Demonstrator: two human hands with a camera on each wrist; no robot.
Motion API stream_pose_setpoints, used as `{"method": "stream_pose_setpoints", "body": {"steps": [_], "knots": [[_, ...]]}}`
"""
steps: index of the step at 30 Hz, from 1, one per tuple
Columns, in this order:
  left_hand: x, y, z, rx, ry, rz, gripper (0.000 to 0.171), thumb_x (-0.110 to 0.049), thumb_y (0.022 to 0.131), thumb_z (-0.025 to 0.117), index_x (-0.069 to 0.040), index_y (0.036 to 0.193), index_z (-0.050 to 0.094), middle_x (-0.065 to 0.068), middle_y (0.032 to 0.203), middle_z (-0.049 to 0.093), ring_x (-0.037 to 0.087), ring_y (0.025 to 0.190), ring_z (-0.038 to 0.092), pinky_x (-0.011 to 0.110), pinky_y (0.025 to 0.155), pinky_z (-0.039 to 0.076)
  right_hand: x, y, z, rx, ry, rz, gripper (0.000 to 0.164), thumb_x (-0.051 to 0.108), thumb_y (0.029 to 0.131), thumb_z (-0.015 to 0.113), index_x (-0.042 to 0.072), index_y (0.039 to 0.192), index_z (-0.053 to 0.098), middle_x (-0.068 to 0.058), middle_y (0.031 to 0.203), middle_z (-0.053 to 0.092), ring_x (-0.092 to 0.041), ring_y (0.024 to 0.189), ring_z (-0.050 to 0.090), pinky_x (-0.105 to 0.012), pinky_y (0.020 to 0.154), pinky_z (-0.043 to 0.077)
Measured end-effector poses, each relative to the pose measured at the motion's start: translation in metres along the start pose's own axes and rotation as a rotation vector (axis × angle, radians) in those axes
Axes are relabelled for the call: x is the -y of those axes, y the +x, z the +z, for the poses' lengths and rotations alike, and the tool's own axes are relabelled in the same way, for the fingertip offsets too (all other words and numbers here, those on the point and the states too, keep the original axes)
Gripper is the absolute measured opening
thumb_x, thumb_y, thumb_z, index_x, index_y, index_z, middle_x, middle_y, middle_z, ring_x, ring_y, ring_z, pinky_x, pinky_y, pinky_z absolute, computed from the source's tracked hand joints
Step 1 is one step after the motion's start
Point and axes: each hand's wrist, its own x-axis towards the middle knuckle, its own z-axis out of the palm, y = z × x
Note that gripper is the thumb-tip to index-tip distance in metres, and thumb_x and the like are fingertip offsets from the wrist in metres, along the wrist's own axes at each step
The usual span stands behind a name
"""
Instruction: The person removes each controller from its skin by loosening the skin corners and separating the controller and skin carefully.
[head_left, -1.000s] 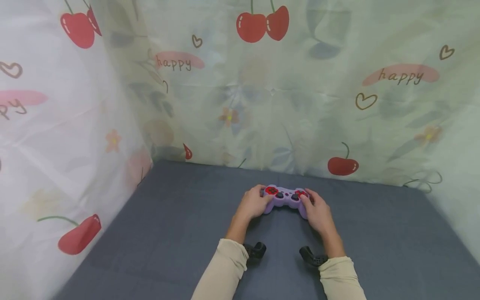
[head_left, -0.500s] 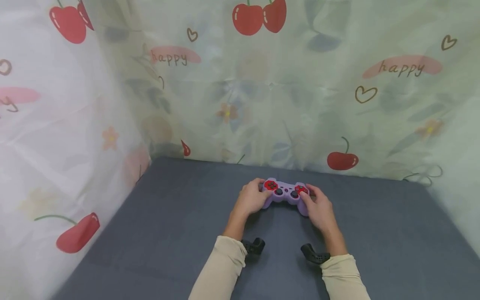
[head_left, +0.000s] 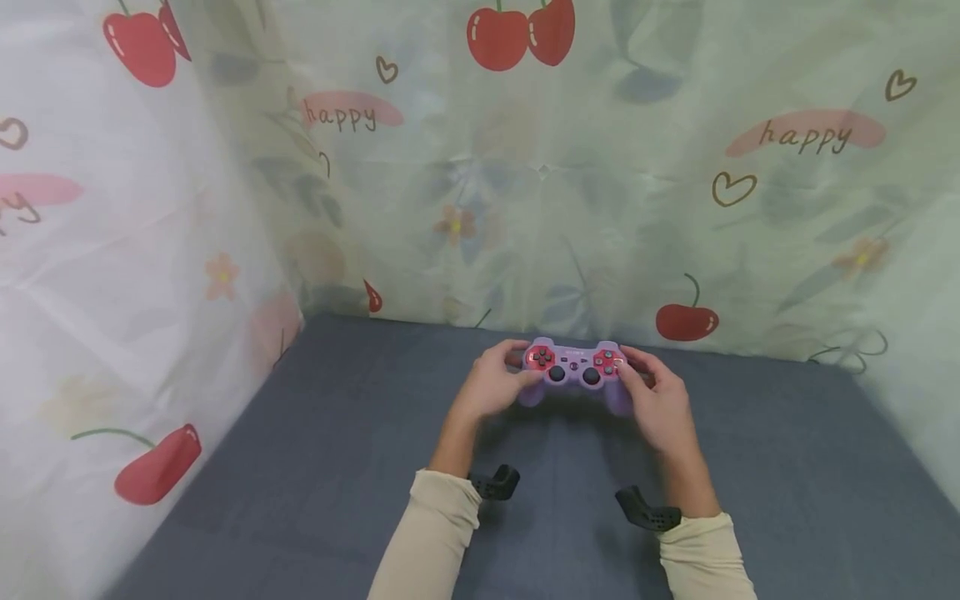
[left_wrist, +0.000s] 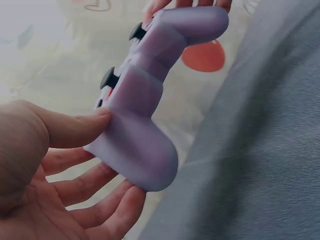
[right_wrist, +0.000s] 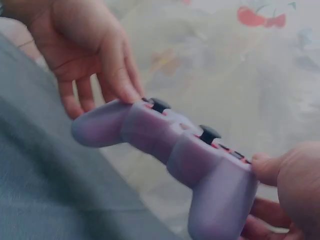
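Note:
A purple game controller (head_left: pixel 573 364) with red button areas and two black thumbsticks is held above the dark table, its face turned up and toward me. My left hand (head_left: pixel 495 379) pinches its left end, thumb on the front and fingers behind the grip. On the other end, my right hand (head_left: pixel 660 400) has its thumb near the red buttons and its fingers underneath. The left wrist view shows the controller's lower side (left_wrist: pixel 140 125) from close up, with its left grip between thumb and fingers. In the right wrist view both hands hold the controller (right_wrist: pixel 175 145).
A dark grey cloth (head_left: pixel 337 467) covers the table. Patterned curtains (head_left: pixel 540 208) with cherries and "happy" lettering stand behind and to the left. Black wrist mounts (head_left: pixel 498 483) stick out inward from both sleeves. A thin looped cord shape (head_left: pixel 855 354) shows at the back right.
The controller has risen off the table and tilted its face more toward me. Both hands moved with it, and the forearms have spread slightly apart.

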Motion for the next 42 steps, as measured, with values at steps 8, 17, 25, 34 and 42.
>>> {"method": "stream_pose_setpoints", "body": {"steps": [8,17,25,34,42], "knots": [[-0.013,-0.009,-0.015,0.053,-0.01,0.014,0.058,-0.027,0.092,0.076,-0.021,0.146,0.055,0.008,0.13,0.067,0.025,0.113,0.069,0.043,0.091,0.058,0.016,-0.005,-0.009,0.042,0.025,0.061,0.061,0.054,0.102,0.052,0.019,0.152,0.048,-0.015,0.137,0.065,-0.021,0.107,0.062,-0.013,0.079,0.049],[-0.022,-0.01,-0.02,0.122,-0.027,0.126,0.063,-0.018,0.092,0.075,-0.015,0.15,0.051,0.007,0.137,0.064,0.025,0.118,0.067,0.039,0.088,0.059,0.023,-0.012,-0.021,0.072,0.018,-0.052,0.061,0.05,0.103,0.052,0.016,0.154,0.046,-0.016,0.141,0.062,-0.011,0.108,0.061,-0.005,0.084,0.048],[-0.019,-0.014,-0.025,0.142,-0.123,0.148,0.058,-0.014,0.091,0.075,-0.016,0.146,0.055,0.006,0.131,0.06,0.023,0.11,0.063,0.033,0.084,0.059,0.029,-0.017,-0.02,0.044,-0.021,-0.135,0.057,0.045,0.104,0.054,0.013,0.151,0.05,-0.016,0.137,0.064,-0.004,0.105,0.061,-0.001,0.082,0.044],[-0.023,-0.017,-0.025,0.262,-0.26,0.151,0.072,-0.02,0.091,0.074,-0.021,0.154,0.04,0.007,0.135,0.06,0.021,0.116,0.059,0.034,0.093,0.056,0.036,-0.02,-0.016,-0.002,-0.013,-0.194,0.052,0.041,0.104,0.057,0.012,0.148,0.054,-0.015,0.135,0.065,0.004,0.101,0.056,-0.001,0.084,0.044],[-0.026,-0.016,-0.015,0.213,-0.287,0.171,0.057,-0.04,0.09,0.077,-0.026,0.141,0.053,0.003,0.117,0.068,0.018,0.097,0.065,0.035,0.085,0.056,0.042,-0.023,-0.017,0.029,-0.032,-0.265,0.049,0.036,0.103,0.059,0.013,0.147,0.055,-0.016,0.133,0.066,0.007,0.099,0.058,-0.004,0.082,0.047]]}}
